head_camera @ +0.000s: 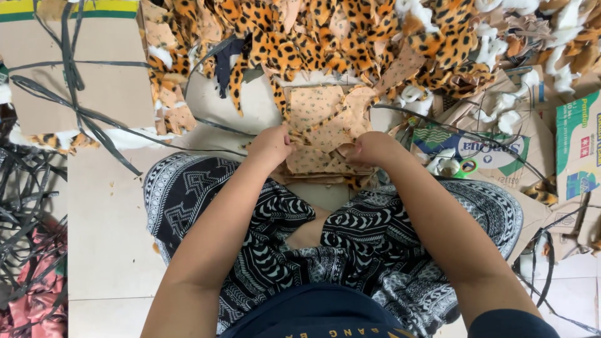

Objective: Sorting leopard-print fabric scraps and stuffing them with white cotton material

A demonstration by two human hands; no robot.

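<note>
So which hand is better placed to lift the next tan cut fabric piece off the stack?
Probably the right hand: it rests on the tan cut fabric stack. The left hand only grips its edge.

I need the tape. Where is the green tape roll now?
In the head view, the green tape roll lies on flattened cardboard on the floor, just right of the right hand.

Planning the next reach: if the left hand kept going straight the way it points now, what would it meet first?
The left hand points away from the body and already rests on the stack of tan fabric pieces. Past that, probably the leopard-print pile, though depth is unclear.
</note>
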